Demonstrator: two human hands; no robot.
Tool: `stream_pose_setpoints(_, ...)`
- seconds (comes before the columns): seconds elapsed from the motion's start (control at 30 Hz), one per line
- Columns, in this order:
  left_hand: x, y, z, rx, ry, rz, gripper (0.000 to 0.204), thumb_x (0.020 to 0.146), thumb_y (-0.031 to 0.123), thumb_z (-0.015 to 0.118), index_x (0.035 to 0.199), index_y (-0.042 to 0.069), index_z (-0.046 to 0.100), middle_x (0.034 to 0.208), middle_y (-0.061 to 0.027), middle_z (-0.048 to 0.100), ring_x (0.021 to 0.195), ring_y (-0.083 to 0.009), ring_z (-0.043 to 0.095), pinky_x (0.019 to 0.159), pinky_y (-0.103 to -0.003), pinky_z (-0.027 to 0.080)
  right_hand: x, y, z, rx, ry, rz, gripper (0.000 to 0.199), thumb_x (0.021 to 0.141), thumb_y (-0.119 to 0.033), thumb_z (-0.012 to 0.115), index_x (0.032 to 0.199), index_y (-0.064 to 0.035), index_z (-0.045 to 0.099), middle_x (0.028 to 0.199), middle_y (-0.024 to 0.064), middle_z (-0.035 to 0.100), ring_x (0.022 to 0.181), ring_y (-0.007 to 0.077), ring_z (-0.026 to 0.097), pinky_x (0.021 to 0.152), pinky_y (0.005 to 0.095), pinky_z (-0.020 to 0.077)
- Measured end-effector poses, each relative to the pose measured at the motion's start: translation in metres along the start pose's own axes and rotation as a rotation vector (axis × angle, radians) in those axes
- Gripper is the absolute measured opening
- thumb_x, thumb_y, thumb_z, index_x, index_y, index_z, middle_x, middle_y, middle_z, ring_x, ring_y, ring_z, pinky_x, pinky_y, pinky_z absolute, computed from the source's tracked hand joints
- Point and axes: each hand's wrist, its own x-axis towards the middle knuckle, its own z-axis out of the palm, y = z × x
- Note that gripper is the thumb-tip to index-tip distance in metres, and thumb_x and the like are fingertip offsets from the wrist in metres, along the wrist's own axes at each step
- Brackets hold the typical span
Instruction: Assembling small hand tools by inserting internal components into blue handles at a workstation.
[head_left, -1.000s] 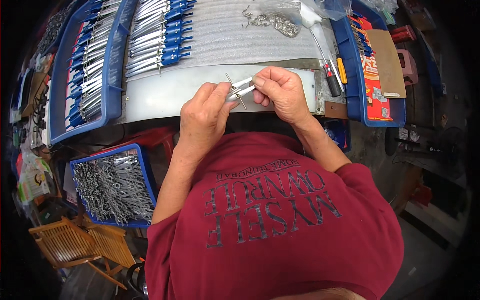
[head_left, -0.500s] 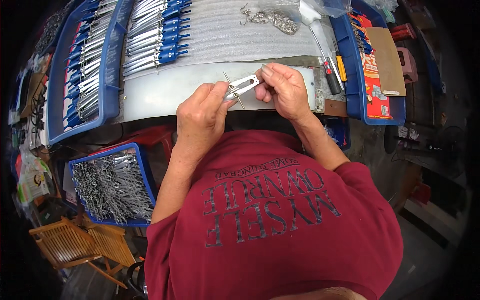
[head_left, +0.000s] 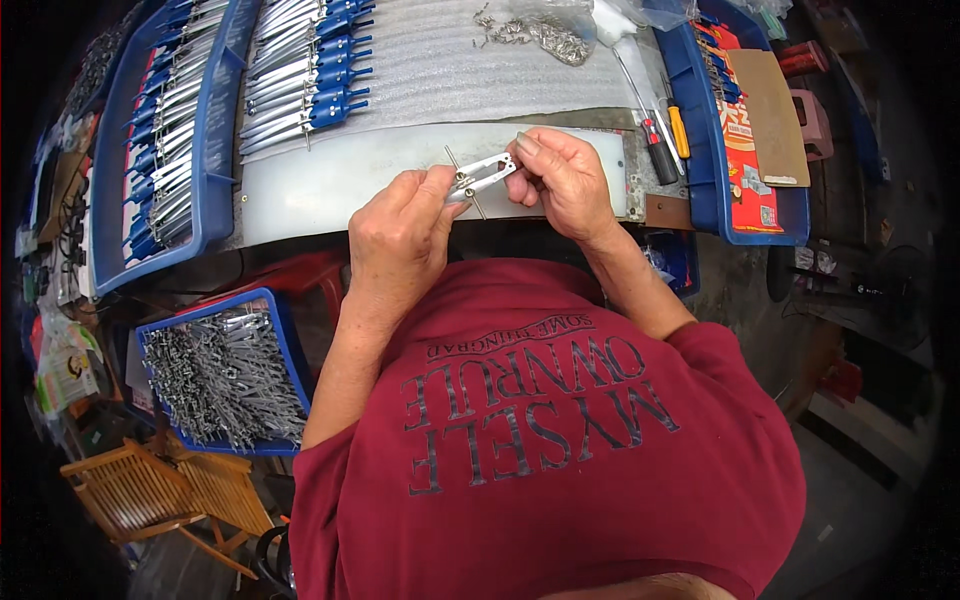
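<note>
I have lifted the small metal bracket a little higher and tilted it since a second ago, above the grey tabletop. My left hand pinches its near end, my right hand its far end; two thin pins cross it.

metal piece now raised slightly, tilted between both hands.
</note>
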Motion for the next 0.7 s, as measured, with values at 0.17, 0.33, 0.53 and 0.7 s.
stream_pose_setpoints(0.17, 0.0002, 0.0001, 0.0005, 0.011, -0.012, 0.001, 0.026, 0.067, 0.008, 0.064, 0.091, 0.005, 0.054, 0.071, -0.0078, 0.053, 0.059, -0.0231, 0.054, 0.048, -0.032, 0.043, -0.0011, 0.0023, 0.0001, 0.014, -0.012, 0.003, 0.023, 0.087, -0.022, 0.047, 0.079, -0.0015, 0.053, 0.058, 0.0020, 0.051, 0.047, 0.0054, 0.043, 0.044, 0.0171, 0.0328)
stream_pose_setpoints(0.33, 0.0005, -0.0009, 0.0030, -0.023, -0.022, 0.021, 0.028, 0.066, 0.009, 0.065, 0.091, 0.005, 0.054, 0.071, -0.0072, 0.051, 0.058, -0.0231, 0.054, 0.048, -0.032, 0.043, -0.0025, -0.0023, 0.0024, -0.090, -0.030, -0.027, 0.018, 0.084, -0.019, 0.052, 0.077, -0.0029, 0.054, 0.056, -0.0008, 0.050, 0.047, 0.0036, 0.040, 0.042, 0.0159, 0.0295)
stream_pose_setpoints(0.53, 0.0026, 0.0008, 0.0019, -0.071, -0.074, -0.006, 0.028, 0.069, 0.003, 0.062, 0.095, 0.000, 0.053, 0.073, -0.0122, 0.053, 0.059, -0.0281, 0.052, 0.051, -0.033, 0.041, -0.0032, -0.0012, 0.0045, -0.125, 0.007, -0.043, 0.016, 0.084, -0.017, 0.053, 0.075, -0.0031, 0.053, 0.056, -0.0019, 0.048, 0.047, 0.0029, 0.039, 0.042, 0.0162, 0.0277)
stream_pose_setpoints(0.7, 0.0002, 0.0004, 0.0041, -0.028, -0.068, -0.001, 0.027, 0.069, 0.003, 0.062, 0.094, 0.000, 0.053, 0.073, -0.0120, 0.053, 0.058, -0.0273, 0.052, 0.050, -0.033, 0.041, -0.0045, 0.0003, 0.0077, -0.144, 0.041, -0.070, 0.016, 0.083, -0.016, 0.054, 0.074, -0.0029, 0.052, 0.056, -0.0023, 0.047, 0.047, 0.0030, 0.038, 0.042, 0.0166, 0.0274)
